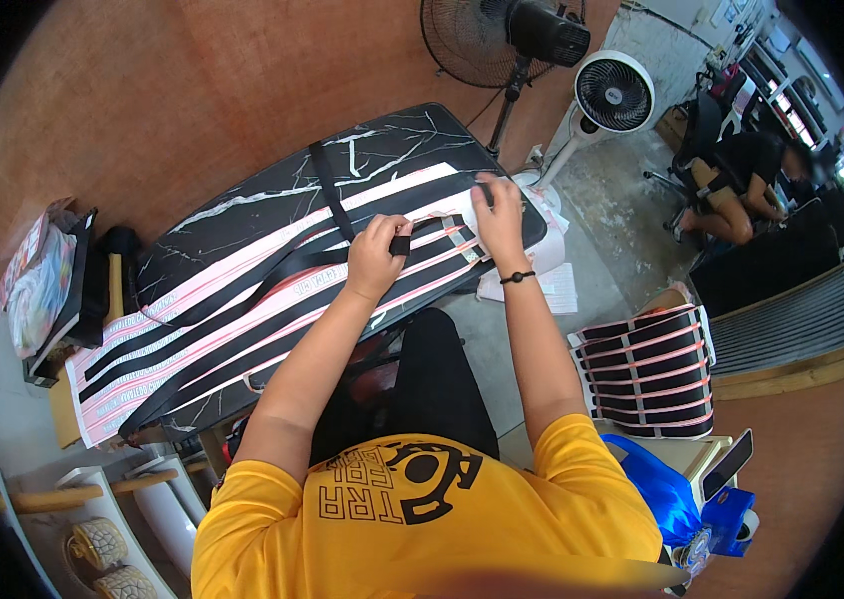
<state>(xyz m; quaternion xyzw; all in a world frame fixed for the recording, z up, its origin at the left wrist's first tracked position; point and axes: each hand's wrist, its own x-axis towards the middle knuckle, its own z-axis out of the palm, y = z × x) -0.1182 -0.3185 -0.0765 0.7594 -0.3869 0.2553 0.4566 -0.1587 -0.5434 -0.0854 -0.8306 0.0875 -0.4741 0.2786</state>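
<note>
Long black straps [242,299] lie lengthwise over pink paper strips [192,329] on a black marble-patterned table [392,140]. My left hand [377,252] is closed on the end of one black strap [400,245] near the table's right end. My right hand [497,215], with a dark band on its wrist, presses flat on the strap ends and pink strips at the table's right edge. Another black strap [330,190] crosses the table toward its far side.
A stack of folded black straps with pink strips [646,374] rests on a stand to my right, beside a blue bag [656,489] and a phone [728,464]. Two fans [613,95] stand beyond the table. Another person [741,185] sits at the far right. Bags [42,285] lie left.
</note>
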